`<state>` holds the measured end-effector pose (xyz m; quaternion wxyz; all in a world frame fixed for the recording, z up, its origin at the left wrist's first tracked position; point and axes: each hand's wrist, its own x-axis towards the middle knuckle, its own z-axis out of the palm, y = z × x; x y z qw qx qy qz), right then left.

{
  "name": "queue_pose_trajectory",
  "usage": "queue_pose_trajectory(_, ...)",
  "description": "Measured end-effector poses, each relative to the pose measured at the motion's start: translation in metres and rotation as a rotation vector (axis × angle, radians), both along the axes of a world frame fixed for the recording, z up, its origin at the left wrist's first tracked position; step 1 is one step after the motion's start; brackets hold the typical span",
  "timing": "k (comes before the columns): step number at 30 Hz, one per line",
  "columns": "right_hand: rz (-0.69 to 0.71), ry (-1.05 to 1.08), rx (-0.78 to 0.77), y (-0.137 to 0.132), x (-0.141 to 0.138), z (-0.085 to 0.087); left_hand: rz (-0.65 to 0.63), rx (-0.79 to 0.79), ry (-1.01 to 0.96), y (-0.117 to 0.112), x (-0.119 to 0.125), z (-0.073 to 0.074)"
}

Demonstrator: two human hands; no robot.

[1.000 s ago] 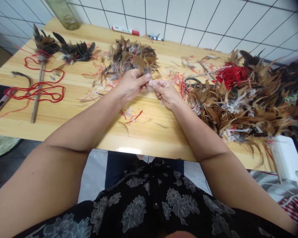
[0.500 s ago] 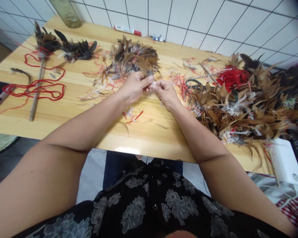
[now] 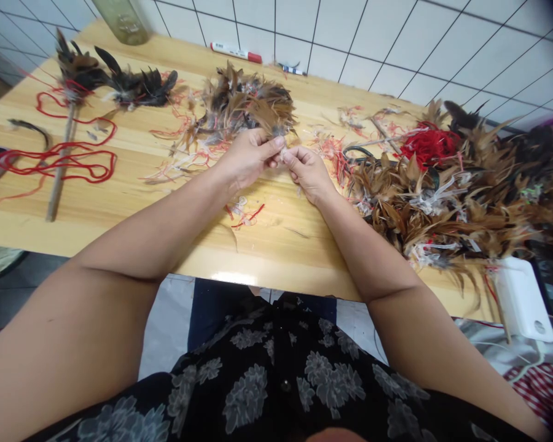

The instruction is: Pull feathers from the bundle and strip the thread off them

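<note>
My left hand (image 3: pixel 252 158) is closed, its thumb and fingers pinched on the pale, fluffy base of a feather. A brown feather tip (image 3: pixel 271 115) rises just beyond those fingers, in front of the feather pile (image 3: pixel 233 98); where one ends and the other begins is hard to tell. Thumb against fingers, my right hand (image 3: pixel 308 172) pinches the same whitish base from the other side, and the fingertips of both hands nearly meet. Red and white thread scraps (image 3: pixel 245 215) lie on the wooden table (image 3: pixel 203 245) below my wrists.
Brown feather bunches (image 3: pixel 424 202) and a red thread heap (image 3: pixel 429 146) cover the right side. On the left lie a stick (image 3: pixel 61 166) with dark feathers tied on, red cord (image 3: pixel 80 166) and black feathers (image 3: pixel 142 86). A red-capped marker (image 3: pixel 236 52) rests by the tiled wall.
The view has shifted slightly, so things at the left sit a little further left and higher. Both hands keep their pinch at nearly the same spot.
</note>
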<state>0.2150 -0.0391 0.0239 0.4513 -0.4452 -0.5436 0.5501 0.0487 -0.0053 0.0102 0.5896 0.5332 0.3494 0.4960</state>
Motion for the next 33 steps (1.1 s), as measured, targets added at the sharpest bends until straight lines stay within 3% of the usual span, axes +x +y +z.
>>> queue_pose_trajectory(5, -0.002, 0.006, 0.010, 0.002, 0.001, -0.005, -0.015, -0.017, 0.017, -0.002, 0.001, 0.002)
queue_pose_trajectory(18, -0.028, -0.047, 0.041, 0.004, -0.001, -0.012, 0.125, -0.088, -0.027, -0.006, 0.007, 0.003)
queue_pose_trajectory(25, -0.024, -0.058, 0.094, 0.007, 0.002, -0.020, 0.076, -0.098, 0.001, -0.010, 0.008, 0.009)
queue_pose_trajectory(33, -0.019, -0.052, 0.017, 0.002, 0.002, -0.008, 0.096, 0.009, 0.057, 0.001, 0.001, 0.000)
